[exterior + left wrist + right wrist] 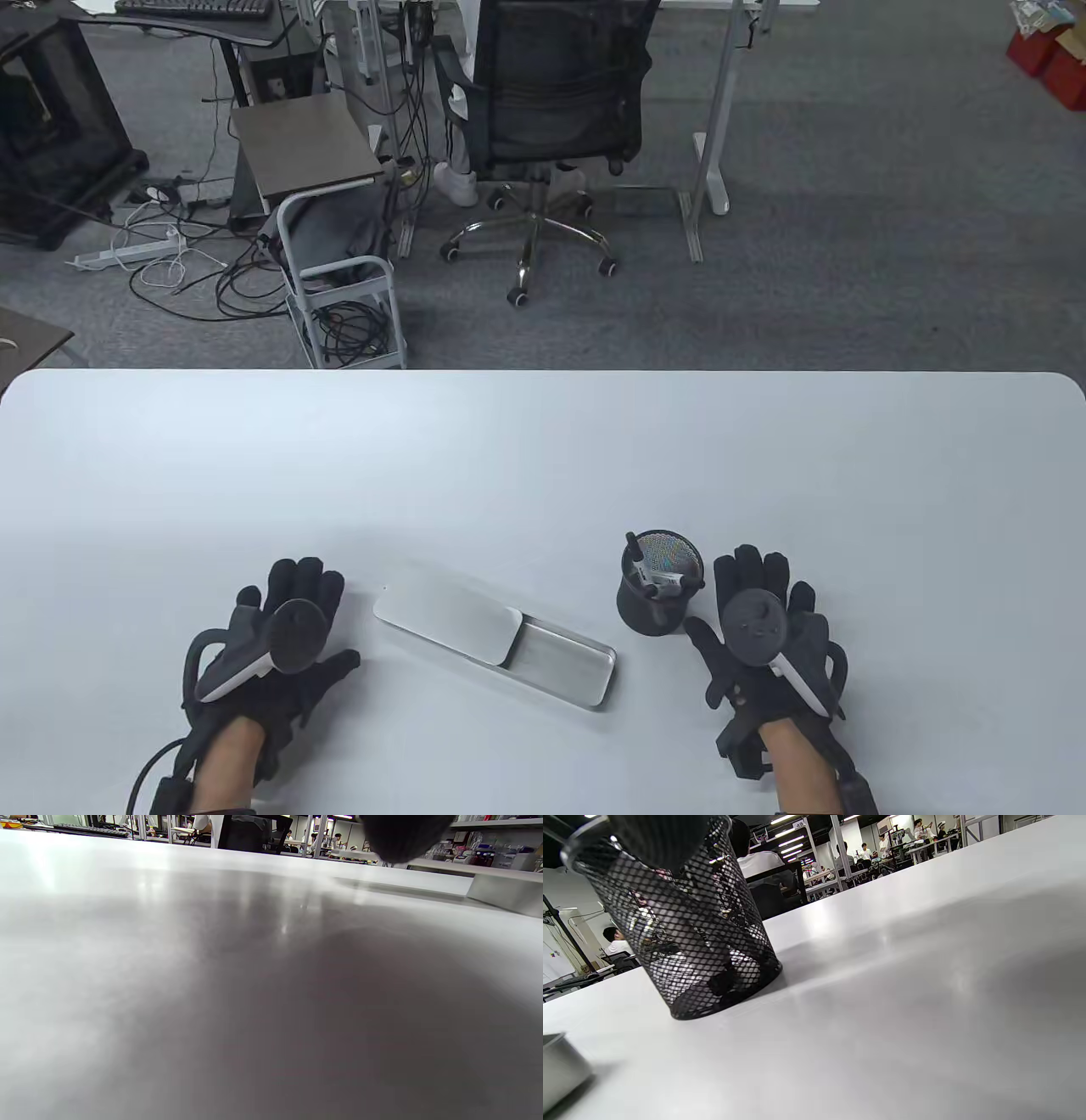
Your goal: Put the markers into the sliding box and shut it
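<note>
Nothing is in hand yet — this looks like the very start of the task. Both black-gloved hands lie flat on the white table (543, 458), fingers straight and slightly spread, holding nothing: the left hand (284, 632) to the left of the box, the right hand (764, 628) just beside the cup.

The flat silver metal sliding box (496, 632) lies slantwise between the hands, its lid (450, 615) drawn back toward the left so that the right part of the tray stands bare and seemingly empty. The markers (655, 576) stand in the black wire-mesh pen cup (657, 594), which is upright, near the box's open end but apart from it.

The next move, I judge, falls to the right hand — reach into the cup, pinch a marker and lay it lengthwise in the bare part of the tray.

Counted: one box, one cup, two hands. Of markers I make out at least two, a dark one leaning at the rim and a white-barrelled one; the exact number I cannot tell through the mesh.
</note>
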{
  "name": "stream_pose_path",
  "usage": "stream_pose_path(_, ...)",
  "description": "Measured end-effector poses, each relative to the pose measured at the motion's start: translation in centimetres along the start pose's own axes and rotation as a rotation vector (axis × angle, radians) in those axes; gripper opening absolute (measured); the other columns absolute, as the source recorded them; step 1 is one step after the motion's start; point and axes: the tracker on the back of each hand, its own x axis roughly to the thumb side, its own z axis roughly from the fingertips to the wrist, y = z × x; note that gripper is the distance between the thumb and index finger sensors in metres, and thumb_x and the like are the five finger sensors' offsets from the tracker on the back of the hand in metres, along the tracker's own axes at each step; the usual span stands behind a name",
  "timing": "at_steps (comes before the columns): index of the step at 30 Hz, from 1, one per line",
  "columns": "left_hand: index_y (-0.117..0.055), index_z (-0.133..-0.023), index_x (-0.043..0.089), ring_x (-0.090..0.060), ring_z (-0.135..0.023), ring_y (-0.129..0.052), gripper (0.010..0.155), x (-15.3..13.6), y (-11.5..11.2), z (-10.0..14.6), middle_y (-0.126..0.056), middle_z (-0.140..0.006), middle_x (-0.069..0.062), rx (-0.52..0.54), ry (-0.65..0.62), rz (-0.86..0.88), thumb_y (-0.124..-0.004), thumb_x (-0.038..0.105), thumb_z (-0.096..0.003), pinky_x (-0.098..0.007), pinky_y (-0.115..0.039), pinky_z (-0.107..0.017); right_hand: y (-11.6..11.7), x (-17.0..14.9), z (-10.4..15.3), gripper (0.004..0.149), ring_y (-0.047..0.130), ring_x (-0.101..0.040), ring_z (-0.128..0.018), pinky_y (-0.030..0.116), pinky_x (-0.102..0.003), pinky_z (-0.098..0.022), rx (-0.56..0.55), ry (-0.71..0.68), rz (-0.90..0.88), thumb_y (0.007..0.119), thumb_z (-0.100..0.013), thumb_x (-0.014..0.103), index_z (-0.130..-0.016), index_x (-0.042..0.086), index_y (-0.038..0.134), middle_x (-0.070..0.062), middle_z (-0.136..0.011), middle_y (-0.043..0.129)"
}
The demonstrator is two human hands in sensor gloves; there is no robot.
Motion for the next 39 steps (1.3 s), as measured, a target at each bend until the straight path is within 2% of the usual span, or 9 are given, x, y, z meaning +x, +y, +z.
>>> stream_pose_path(22,-0.010,-0.108,0.032,-0.023,-0.104,0.008,0.091,-0.1,-0.3,-0.2,0.002,-0.116,0.006,-0.009,-0.003,0.005,-0.066,0.065,-0.0454,-0.057,-0.007,-0.071,-0.1,-0.1,0.2,0.078,-0.001,-0.035,-0.102,0.005,-0.060,-0.065,-0.009,-0.013,-0.013,0.060,-0.047,0.056,-0.108,0.025,0.022,-0.006,-0.119,0.005)
stream_pose_path(30,-0.010,-0.108,0.032,-0.023,-0.104,0.008,0.090,-0.1,-0.2,-0.2,0.002,-0.116,0.006,-0.004,-0.004,0.007,-0.066,0.065,-0.0455,-0.057,-0.007,-0.071,-0.4,-0.1,0.4,0.081,-0.001,-0.036,-0.103,0.006,-0.061,-0.065,-0.026,-0.013,-0.027,0.064,-0.046,0.057,-0.108,0.026,0.020,-0.006,-0.119,0.005)
stream_pose_path(39,-0.010,-0.108,0.032,-0.024,-0.104,0.008,0.090,0.0,-0.2,-0.1,0.001,-0.116,0.006,-0.004,-0.008,0.006,-0.066,0.065,-0.0453,-0.057,-0.008,-0.071,-2.1,0.4,0.9,0.084,0.001,-0.038,-0.104,0.008,-0.064,-0.066,-0.119,-0.032,-0.081,0.067,-0.045,0.057,-0.108,0.027,0.019,-0.006,-0.120,0.005)
